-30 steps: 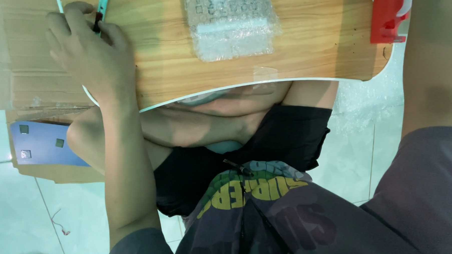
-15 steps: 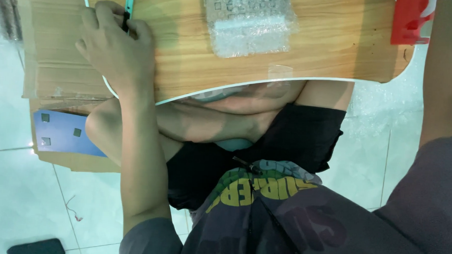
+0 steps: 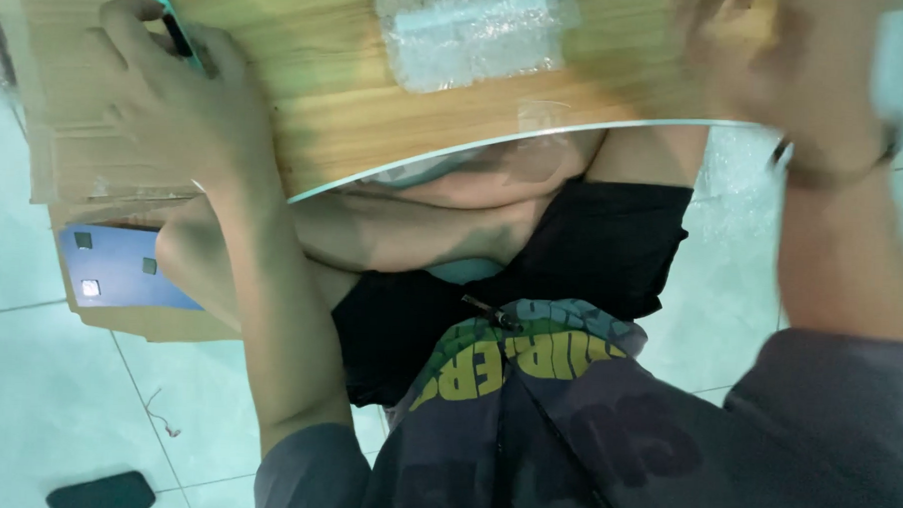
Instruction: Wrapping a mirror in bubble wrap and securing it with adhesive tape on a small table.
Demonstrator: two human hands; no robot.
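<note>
My left hand (image 3: 181, 109) rests on the left end of a wooden board (image 3: 346, 120) that lies across my lap, its fingers closed around a thin teal-handled tool (image 3: 178, 34) with a dark tip. My right hand (image 3: 749, 54) is blurred at the board's right end, a dark band on its wrist. Whether it holds anything is unclear. A packet in clear bubble wrap (image 3: 469, 34) lies on the board between the two hands.
Flattened cardboard (image 3: 61, 130) lies under the board's left end, with a blue sheet (image 3: 116, 267) below it. A black phone-like slab (image 3: 103, 492) lies on the pale tiled floor (image 3: 36, 400). My legs and dark shirt fill the lower middle.
My right hand has swung in over the board's right end, covering the red object seen there before. The left hand stays on the tool; the view has shifted right.
</note>
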